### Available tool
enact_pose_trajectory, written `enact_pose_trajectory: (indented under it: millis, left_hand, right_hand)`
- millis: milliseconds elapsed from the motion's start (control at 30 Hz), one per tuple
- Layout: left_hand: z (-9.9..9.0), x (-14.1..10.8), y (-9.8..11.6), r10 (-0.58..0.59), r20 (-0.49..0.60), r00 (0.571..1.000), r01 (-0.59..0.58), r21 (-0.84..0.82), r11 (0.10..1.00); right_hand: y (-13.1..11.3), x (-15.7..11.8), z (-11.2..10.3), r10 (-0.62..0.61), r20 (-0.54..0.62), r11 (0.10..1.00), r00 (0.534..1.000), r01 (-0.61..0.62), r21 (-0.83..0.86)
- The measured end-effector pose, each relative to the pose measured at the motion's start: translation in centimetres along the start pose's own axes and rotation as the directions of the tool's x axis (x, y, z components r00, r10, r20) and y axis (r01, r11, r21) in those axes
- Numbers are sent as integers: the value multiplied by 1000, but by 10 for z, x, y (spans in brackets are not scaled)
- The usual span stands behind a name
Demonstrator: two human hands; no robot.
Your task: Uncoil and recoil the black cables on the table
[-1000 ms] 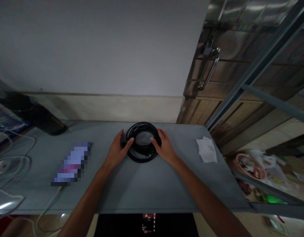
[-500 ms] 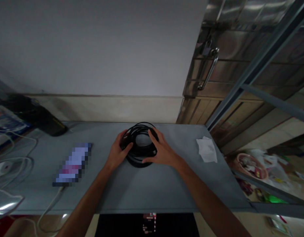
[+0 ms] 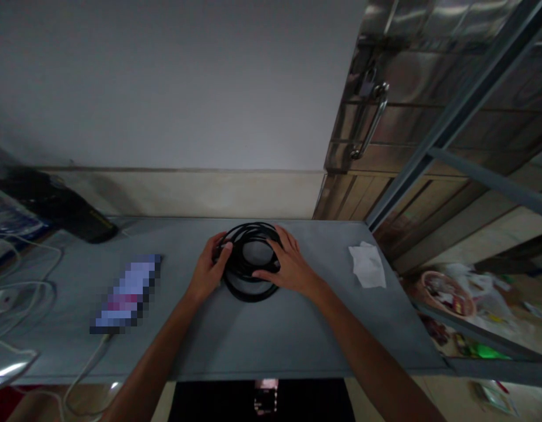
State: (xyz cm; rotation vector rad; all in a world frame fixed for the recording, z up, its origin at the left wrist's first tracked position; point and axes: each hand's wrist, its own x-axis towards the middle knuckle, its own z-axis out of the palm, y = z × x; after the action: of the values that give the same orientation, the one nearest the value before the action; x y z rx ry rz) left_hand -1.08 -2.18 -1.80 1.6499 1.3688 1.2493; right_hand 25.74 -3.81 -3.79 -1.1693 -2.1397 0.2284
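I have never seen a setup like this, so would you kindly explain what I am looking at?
There is no machine here: a person works bare-handed, and a camera worn on their head looks forward and down. On the grey tabletop, a coiled black cable sits between the hands. The left hand grips its left side, thumb on top; the right hand rests spread over its right side. To the left lie a phone, its screen pixelated, with a pale cord at its near end, and a dark bottle-like object. To the right is a white paper.
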Motion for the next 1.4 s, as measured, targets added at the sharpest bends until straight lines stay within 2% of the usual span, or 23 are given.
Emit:
enact_pose_trajectory:
  millis: [133, 267, 400, 467, 567, 733, 1000, 1067, 1167, 1233, 1400]
  left_hand:
    - [-3, 1, 2, 5, -18, 1000, -5, 27, 1000]
    - [-7, 1, 2, -3, -30, 1000, 3, 22, 1000]
    - [-7, 2, -3, -31, -18, 999, 31, -2, 1000]
    - [-7, 2, -5, -28, -8, 1000, 28, 8, 1000]
    - [-7, 2, -5, -6, -10, 1000, 7, 42, 999]
    - [-6, 2, -2, 9, 5, 1000, -10, 54, 999]
    - [-3, -4, 3, -13, 240, 971, 14, -3, 1000]
    - [-2, -5, 4, -12, 244, 970, 21, -34, 999]
    - [-2, -5, 5, -16, 238, 971, 34, -71, 997]
    - [-2, -5, 6, -19, 245, 969, 40, -81, 996]
    - [-2, -8, 5, 27, 259, 965, -5, -85, 996]
  right_hand:
    - [5, 1, 1, 75, -81, 997, 994, -75, 4]
    - [0, 7, -6, -23, -144, 1000, 989, 22, -8]
    - [-15, 8, -10, -151, 11, 989, 988, 151, 0]
    - [-22, 6, -7, -168, 105, 985, 980, 170, -12]
    - [-29, 3, 0, -162, 184, 982, 970, 176, -63]
    - [-30, 2, 2, -126, 226, 979, 966, 159, -131]
    - [-27, 3, -27, 35, 297, 973, 954, 34, -227]
    - [-35, 2, -33, 41, 306, 981, 951, 20, -194]
    - [-50, -3, -32, -20, 326, 990, 945, 66, -128]
    - [-58, -7, -26, -27, 346, 985, 938, 85, -152]
    - [-58, -13, -21, 69, 417, 958, 906, 56, -280]
